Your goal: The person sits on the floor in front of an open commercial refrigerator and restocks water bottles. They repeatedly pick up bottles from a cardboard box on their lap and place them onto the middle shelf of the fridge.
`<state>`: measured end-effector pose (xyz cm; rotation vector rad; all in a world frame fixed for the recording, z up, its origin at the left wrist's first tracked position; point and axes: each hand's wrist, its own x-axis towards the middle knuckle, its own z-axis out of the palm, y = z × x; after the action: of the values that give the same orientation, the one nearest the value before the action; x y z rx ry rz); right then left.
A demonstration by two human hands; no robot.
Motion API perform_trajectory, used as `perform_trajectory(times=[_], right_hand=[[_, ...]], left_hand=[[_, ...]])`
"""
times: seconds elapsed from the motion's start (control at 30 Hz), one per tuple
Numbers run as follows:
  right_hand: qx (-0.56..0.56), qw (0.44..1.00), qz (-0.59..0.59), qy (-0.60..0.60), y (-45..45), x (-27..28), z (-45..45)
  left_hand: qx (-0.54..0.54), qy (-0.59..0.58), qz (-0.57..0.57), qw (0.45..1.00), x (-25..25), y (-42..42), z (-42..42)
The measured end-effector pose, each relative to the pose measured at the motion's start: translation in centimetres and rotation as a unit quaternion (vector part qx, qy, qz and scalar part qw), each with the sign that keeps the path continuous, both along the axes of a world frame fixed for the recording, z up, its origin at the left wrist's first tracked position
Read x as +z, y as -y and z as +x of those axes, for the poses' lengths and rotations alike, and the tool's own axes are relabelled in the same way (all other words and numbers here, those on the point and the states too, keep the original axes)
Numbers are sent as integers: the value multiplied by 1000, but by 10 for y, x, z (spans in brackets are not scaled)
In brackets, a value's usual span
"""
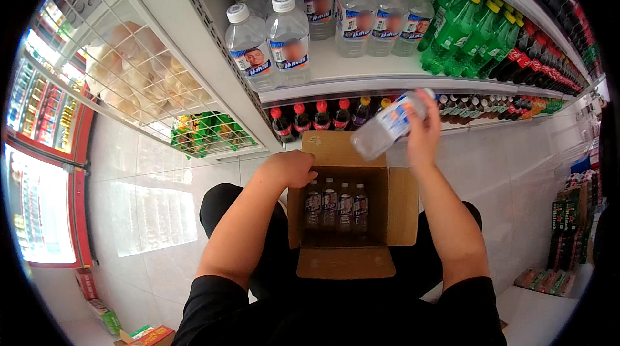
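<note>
My right hand (pixel 424 128) grips a clear plastic bottle (pixel 382 128) with a blue and white label. The bottle is tilted, its white cap up and to the right, above the carton's back flap and before the shelf. An open cardboard carton (pixel 402 208) stands between my knees with its flaps spread. Inside it, several similar bottles (pixel 345 205) stand in a row. My left hand (pixel 293 169) is at the carton's back left corner, its fingers bent over the edge by the flap. On the shelf, similar bottles (pixel 356 21) with white caps stand in rows.
Green bottles (pixel 453 36) with yellow caps stand right of the clear ones. Below, a lower shelf holds cola bottles (pixel 321 116). A white wire rack (pixel 145 65) with bagged goods is at the left, near red-framed coolers (pixel 80 210). Stacked drink packs (pixel 564 229) are at the right.
</note>
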<state>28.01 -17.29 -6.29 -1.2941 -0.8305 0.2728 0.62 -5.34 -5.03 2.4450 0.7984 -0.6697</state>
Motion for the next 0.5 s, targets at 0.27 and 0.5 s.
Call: perform_trajectory(times=[0.27, 0.5], right_hand=[[150, 955, -192, 170, 35, -71, -109], [276, 868, -348, 223, 59, -175, -153]], left_hand=[[8, 7, -2, 1000, 1, 0, -2], [14, 15, -6, 1000, -12, 1, -6]])
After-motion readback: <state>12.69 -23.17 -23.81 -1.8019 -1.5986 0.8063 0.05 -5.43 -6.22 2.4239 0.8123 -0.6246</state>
